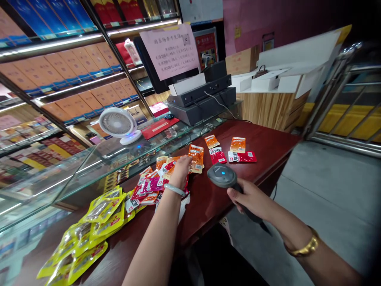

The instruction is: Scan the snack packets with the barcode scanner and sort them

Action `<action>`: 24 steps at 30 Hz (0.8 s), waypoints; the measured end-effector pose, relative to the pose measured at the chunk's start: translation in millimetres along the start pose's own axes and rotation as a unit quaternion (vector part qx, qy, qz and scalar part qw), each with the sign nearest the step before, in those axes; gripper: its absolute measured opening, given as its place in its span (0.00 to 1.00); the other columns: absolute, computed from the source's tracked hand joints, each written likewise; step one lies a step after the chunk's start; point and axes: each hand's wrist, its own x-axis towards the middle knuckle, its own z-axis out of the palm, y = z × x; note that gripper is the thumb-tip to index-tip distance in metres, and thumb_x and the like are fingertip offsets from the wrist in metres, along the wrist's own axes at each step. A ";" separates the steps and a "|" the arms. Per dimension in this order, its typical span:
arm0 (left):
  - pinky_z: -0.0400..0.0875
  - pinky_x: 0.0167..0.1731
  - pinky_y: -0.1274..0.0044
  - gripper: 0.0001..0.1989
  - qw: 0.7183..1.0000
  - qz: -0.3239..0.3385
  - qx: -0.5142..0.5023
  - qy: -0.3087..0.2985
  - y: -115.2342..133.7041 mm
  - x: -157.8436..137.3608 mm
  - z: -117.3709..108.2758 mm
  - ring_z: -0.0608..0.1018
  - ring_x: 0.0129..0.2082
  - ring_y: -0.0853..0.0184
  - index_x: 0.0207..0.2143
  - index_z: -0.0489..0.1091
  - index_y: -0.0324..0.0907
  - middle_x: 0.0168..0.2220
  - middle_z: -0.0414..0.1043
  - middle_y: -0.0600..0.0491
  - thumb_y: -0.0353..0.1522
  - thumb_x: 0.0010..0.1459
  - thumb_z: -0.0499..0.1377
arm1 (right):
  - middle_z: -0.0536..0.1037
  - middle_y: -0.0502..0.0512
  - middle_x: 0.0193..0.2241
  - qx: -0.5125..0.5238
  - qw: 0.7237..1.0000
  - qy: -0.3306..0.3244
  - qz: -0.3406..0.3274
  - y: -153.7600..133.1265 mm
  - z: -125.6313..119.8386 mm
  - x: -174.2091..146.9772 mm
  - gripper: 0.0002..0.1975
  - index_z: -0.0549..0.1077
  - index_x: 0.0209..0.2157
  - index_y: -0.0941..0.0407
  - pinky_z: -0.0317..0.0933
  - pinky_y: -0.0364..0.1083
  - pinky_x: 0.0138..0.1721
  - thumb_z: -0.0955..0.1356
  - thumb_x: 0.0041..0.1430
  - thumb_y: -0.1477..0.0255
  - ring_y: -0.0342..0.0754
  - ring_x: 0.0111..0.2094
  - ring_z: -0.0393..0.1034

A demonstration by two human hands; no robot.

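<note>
My left hand (182, 169) reaches over the counter with its fingers closed on the edge of an orange snack packet (196, 158). Under and beside that hand lies a heap of red, purple and orange snack packets (151, 183). My right hand (248, 196) is wrapped round the handle of a dark grey barcode scanner (222, 176), its head pointing left and a small blue light lit on top. Beyond the scanner, a few orange packets (238, 144) and red packets (218, 155) lie apart from the heap.
Yellow snack bags (101, 216) cover the near left of the dark red counter (208, 202). Behind it stand a glass display case (86, 163), a white fan (118, 122) and a monitor with a pink notice (171, 51). A metal railing (327, 87) is at the right.
</note>
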 end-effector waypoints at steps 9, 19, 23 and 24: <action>0.71 0.34 0.72 0.15 0.957 -0.018 0.269 0.111 16.2 -31.9 -64.3 0.78 0.31 0.61 0.34 0.75 0.40 0.28 0.76 0.50 0.41 0.56 0.54 | 0.64 0.42 0.20 0.027 0.998 -0.062 -0.018 -6.1 23.7 10.5 0.28 0.64 0.39 0.55 0.55 0.41 0.17 0.65 0.58 0.43 0.41 0.15 0.62; 0.61 0.57 0.68 0.23 0.745 0.143 0.642 0.112 15.6 2.4 -7.7 0.72 0.55 0.56 0.55 0.72 0.43 0.54 0.74 0.45 0.41 0.62 0.52 | 0.64 0.42 0.18 -0.013 1.000 -0.012 -0.001 8.5 0.1 5.5 0.26 0.66 0.41 0.56 0.56 0.41 0.19 0.65 0.60 0.46 0.42 0.16 0.61; 0.64 0.54 0.66 0.30 0.773 0.083 0.627 0.039 -4.8 38.6 67.9 0.73 0.53 0.53 0.48 0.76 0.41 0.51 0.75 0.41 0.54 0.60 0.50 | 0.64 0.42 0.18 -0.022 0.999 0.025 0.033 17.4 -15.2 -9.8 0.25 0.66 0.42 0.55 0.57 0.41 0.19 0.65 0.61 0.47 0.42 0.16 0.63; 0.64 0.54 0.64 0.34 0.771 0.059 0.632 0.040 -7.7 45.4 81.3 0.72 0.54 0.50 0.49 0.75 0.39 0.52 0.74 0.39 0.57 0.58 0.50 | 0.64 0.42 0.18 -0.021 0.998 0.033 0.041 19.8 -17.6 -13.4 0.24 0.66 0.42 0.55 0.57 0.41 0.19 0.65 0.61 0.47 0.42 0.16 0.63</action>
